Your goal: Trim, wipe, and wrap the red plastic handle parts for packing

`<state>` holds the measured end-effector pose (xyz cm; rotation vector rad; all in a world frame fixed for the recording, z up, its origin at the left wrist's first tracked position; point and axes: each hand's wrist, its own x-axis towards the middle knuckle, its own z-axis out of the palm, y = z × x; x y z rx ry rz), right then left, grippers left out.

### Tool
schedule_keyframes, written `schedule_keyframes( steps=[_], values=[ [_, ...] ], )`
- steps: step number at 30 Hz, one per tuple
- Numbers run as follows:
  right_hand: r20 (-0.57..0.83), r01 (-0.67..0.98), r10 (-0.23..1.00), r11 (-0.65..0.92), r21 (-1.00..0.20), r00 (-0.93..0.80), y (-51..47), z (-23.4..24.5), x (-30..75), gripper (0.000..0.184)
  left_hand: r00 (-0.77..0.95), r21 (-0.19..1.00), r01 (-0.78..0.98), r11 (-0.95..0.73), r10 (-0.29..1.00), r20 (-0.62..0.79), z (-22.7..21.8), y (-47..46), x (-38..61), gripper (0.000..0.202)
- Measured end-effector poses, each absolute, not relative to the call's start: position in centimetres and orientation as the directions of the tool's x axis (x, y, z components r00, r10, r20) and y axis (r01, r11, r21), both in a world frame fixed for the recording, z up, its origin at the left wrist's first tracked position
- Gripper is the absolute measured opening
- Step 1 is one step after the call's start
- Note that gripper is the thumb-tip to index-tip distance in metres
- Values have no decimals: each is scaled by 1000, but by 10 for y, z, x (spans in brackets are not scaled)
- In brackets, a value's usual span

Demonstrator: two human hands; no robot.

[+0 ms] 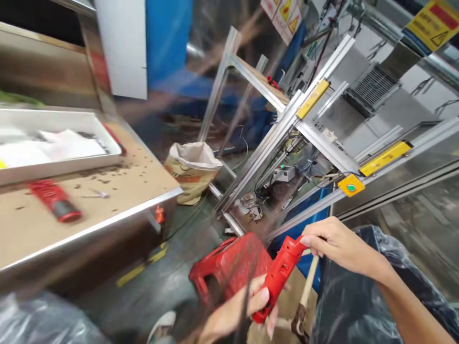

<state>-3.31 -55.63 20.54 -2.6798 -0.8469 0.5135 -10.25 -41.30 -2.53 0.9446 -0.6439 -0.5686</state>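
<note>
A red plastic housing, long and handle-like with small openings in its side, is tilted between my two hands. My left hand is wrapped round its lower end. Against the upper end, the thumb and fingers of my right hand are pinched. Just past the housing is a red plastic stool or crate, its surface scuffed. On the workbench to the left lies a blurred red and black part. A hammer-like tool with a wooden handle stands below my right hand.
A white tray with papers sits on the bench, dark scraps scattered before it. Beyond are an open paper sack and a metal-framed machine with a green button box. Dark plastic bags flank me, one at right.
</note>
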Motion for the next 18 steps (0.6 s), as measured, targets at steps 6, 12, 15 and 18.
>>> schedule_keyframes(
  steps=[6,12,15,18],
  values=[
    [-327,428,610,-765,-481,722,-538,200,-18,54,724,740,357,570,-670,167,-13,-393,-117,77],
    [-386,331,609,-744,-580,693,-528,176,2,55,706,718,469,514,-706,44,-7,-372,-140,73],
    [-432,239,622,-710,-662,653,-520,158,13,58,714,681,529,506,-699,-34,-9,-362,-151,72],
    [-460,151,639,-669,-728,616,-511,139,22,60,731,667,549,504,-677,-90,-8,-354,-156,73]
  ],
)
